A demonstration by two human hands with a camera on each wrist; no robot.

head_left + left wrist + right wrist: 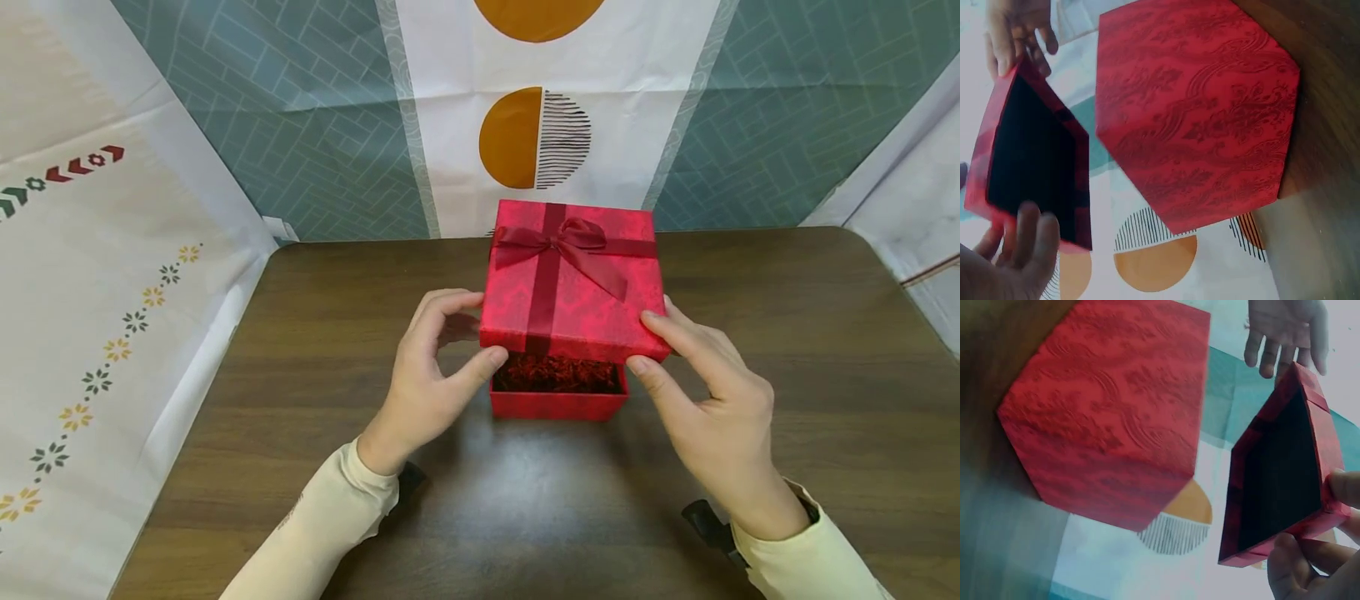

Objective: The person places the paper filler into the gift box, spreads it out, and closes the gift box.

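Note:
A red gift box lid (pixel 577 283) with a dark red ribbon and bow is held tilted above its box (pixel 558 406). My right hand (pixel 712 400) grips the lid's near right corner, its thumb below and fingers on the edge. Around the lid's left side, my left hand (pixel 427 367) is spread, fingertips right at the edge. Seen from the right wrist, that left hand (pixel 1288 331) has its fingers extended by the lid's far corner. The lid's dark inside (pixel 1279 469) faces the wrist cameras. Red shredded paper (pixel 558 375) shows inside the box, partly hidden under the lid.
The box stands on a brown wooden table (pixel 337 333). Behind the table hangs a teal and white cloth (pixel 457 125) with orange shapes. A white patterned cloth (pixel 112 292) borders the left side, and another light cloth (pixel 915 183) is at the right.

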